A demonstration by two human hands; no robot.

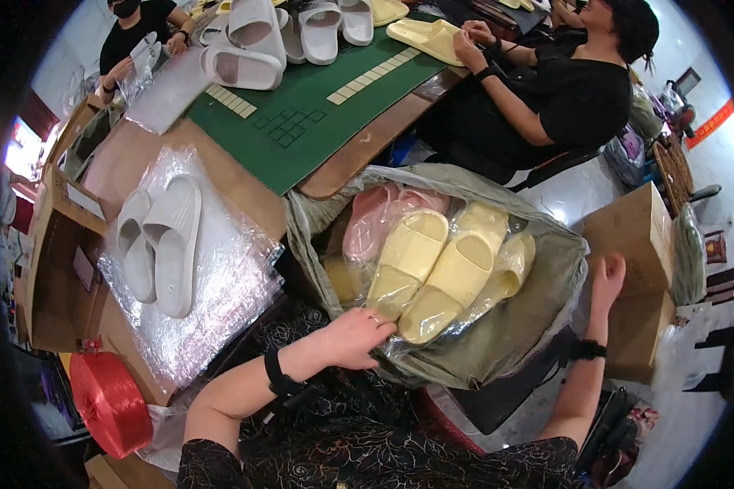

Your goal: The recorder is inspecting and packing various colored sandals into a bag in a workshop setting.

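A large grey-green sack (546, 326) gapes in front of me. Inside lie yellow slippers (457, 281) in clear plastic and pink slippers (371, 224) farther back. My left hand (355, 337) is closed at the sack's near-left rim, its fingertips close to the toe of a yellow slipper. Beyond the sack's right side is my right hand (607, 281), fingers curled, in front of a cardboard box (628, 232); whatever is in it, if anything, is hidden. On my left, a pair of pale grey slippers (175, 244) lies on a stack of clear plastic bags (204, 326).
A red roll of ribbon (110, 403) stands at the lower left near an open cardboard box (61, 261). Ahead, several grey slippers (253, 37) rest on a green mat (302, 138). Two people in black work there, one handling a yellow slipper (428, 39).
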